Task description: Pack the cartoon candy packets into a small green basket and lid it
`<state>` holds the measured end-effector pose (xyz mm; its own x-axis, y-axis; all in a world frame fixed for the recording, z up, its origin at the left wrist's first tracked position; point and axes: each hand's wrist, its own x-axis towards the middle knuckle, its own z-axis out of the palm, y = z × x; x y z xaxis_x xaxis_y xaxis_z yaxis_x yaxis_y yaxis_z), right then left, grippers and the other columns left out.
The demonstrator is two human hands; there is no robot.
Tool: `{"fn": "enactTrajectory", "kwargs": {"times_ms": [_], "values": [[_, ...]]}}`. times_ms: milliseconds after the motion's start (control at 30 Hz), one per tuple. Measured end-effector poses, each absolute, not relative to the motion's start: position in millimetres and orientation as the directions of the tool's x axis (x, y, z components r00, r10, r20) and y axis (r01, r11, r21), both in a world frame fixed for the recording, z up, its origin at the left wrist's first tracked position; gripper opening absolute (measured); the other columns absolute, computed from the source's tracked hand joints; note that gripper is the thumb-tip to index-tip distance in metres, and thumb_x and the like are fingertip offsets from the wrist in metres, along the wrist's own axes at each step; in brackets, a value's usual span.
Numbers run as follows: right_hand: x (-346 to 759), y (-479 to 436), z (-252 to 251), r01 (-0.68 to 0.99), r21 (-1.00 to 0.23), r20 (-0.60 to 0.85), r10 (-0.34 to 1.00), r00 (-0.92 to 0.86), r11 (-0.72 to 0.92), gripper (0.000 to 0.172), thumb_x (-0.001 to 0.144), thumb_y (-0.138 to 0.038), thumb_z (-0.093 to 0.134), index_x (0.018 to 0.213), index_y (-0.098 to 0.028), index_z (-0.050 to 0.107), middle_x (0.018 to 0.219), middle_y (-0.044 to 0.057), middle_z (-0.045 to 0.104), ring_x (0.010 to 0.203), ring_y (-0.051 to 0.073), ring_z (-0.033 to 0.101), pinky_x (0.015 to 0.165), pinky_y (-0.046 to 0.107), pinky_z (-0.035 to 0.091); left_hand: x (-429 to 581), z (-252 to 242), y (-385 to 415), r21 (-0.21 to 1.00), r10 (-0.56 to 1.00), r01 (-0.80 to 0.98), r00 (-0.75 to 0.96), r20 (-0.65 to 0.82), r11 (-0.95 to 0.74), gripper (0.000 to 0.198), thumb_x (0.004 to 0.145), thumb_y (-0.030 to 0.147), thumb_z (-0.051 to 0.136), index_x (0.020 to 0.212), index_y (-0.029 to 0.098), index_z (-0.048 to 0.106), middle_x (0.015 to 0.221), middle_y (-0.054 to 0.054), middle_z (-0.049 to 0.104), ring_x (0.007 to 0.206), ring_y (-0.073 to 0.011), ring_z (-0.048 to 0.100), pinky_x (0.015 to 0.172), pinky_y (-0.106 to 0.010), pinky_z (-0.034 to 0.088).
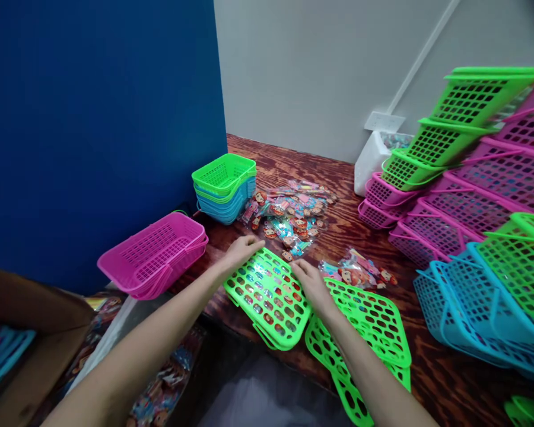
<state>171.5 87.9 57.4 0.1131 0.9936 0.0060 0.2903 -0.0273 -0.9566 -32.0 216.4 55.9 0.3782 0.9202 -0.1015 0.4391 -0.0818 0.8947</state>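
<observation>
Head view: both our hands, left (242, 249) and right (310, 283), grip the green lid (269, 296) by its far edge, near-centre on the tabletop (440, 373). Packets (289, 216) lie just beyond; tilting the lid could scatter them.

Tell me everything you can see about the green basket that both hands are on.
The green basket is bright green plastic, a rectangular grid of round holes with rounded corners. It lies tilted on the wooden table, its holed face up, with colourful packets showing through the holes. The left hand grips its far left corner and the right hand rests on its right edge. It leans beside flat green lids on the right.
</observation>
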Motion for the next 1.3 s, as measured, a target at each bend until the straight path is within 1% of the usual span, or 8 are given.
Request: {"fn": "enactTrajectory", "kwargs": {"times_ms": [133,300,433,633,800,1067,1200,1300], "values": [[174,97,55,0.216,-0.969,-0.109,0.991,0.079,-0.124,0.041,0.077,-0.061,0.058,0.071,-0.021,0.053,0.066,-0.002,0.049,0.064,0.017,0.044,0.06,0.03,0.033,-32,57,213,0.927,0.886,0.374,0.426,-0.186,0.015,0.04,0.072,0.055,0.061,0.064,0.02,0.043,0.056,0.006,0.036,0.052,-0.0103,0.032,0.049,-0.024,0.023],[171,84,55,0.458,-0.889,0.06,0.992,0.114,0.001,0.03,0.09,-0.048,0.049,0.08,-0.022,0.061,0.072,-0.001,0.058,0.072,0.02,0.053,0.068,0.033,0.035,-40,62,197,0.904,0.887,0.409,0.453,-0.086,-0.121,0.034,0.081,0.05,0.051,0.067,0.02,0.044,0.062,0.004,0.042,0.059,-0.0127,0.04,0.054,-0.026,0.03],[173,83,55,0.425,-0.904,0.07,0.996,0.059,0.039,0.03,0.087,-0.047,0.051,0.079,-0.022,0.066,0.075,0.0,0.063,0.073,0.022,0.056,0.068,0.032,0.036,-45,68,187,0.708,0.876,0.626,0.483,-0.021,-0.328,0.034,0.093,0.042,0.037,0.08,0.019,0.059,0.077,-0.001,0.06,0.075,-0.0172,0.056,0.065,-0.027,0.039],[179,77,49,0.336,-0.94,0.103,0.99,0.095,0.066,0.034,0.083,-0.051,0.055,0.075,-0.02,0.066,0.071,0.0,0.061,0.071,0.02,0.052,0.066,0.031,0.036,-37,74,171,0.479,0.875,0.754,0.479,0.069,-0.45,0.031,0.098,0.036,0.037,0.078,0.021,0.055,0.081,-0.006,0.062,0.081,-0.0236,0.058,0.069,-0.032,0.035],[177,65,38,0.173,-0.984,0.075,0.979,0.191,0.042,0.042,0.076,-0.06,0.061,0.077,-0.019,0.067,0.074,0.002,0.062,0.074,0.021,0.054,0.068,0.031,0.041,-29,79,157,0.133,0.806,0.796,0.573,0.151,-0.591,0.033,0.104,0.035,0.032,0.093,0.02,0.059,0.09,-0.008,0.065,0.085,-0.0241,0.061,0.069,-0.032,0.037],[169,46,25,-0.001,-1.0,-0.014,0.962,0.271,-0.014,0.053,0.074,-0.071,0.063,0.084,-0.018,0.069,0.086,0.005,0.07,0.086,0.026,0.062,0.081,0.038,0.05,-13,103,141,-0.051,0.727,0.761,0.635,0.26,-0.647,0.033,0.102,0.027,0.034,0.103,0.014,0.064,0.109,-0.015,0.061,0.104,-0.0291,0.055,0.081,-0.038,0.042],[162,36,26,-0.014,-1.0,0.003,0.956,0.292,0.007,0.056,0.079,-0.071,0.059,0.095,-0.019,0.07,0.096,0.007,0.072,0.096,0.028,0.064,0.088,0.041,0.05,-15,109,76,0.104,0.692,0.684,0.707,0.148,-0.722,0.042,0.101,0.045,0.042,0.123,0.016,0.063,0.127,-0.016,0.06,0.115,-0.0308,0.055,0.094,-0.043,0.044],[165,32,29,0.011,-0.999,0.033,0.964,0.263,0.031,0.057,0.079,-0.071,0.06,0.102,-0.02,0.071,0.11,0.007,0.071,0.109,0.029,0.062,0.1,0.044,0.046,-27,100,32,0.167,0.563,0.544,0.82,0.103,-0.822,0.082,0.088,0.073,0.047,0.151,0.021,0.038,0.159,-0.016,0.033,0.144,-0.0393,0.029,0.115,-0.061,0.023]]}}
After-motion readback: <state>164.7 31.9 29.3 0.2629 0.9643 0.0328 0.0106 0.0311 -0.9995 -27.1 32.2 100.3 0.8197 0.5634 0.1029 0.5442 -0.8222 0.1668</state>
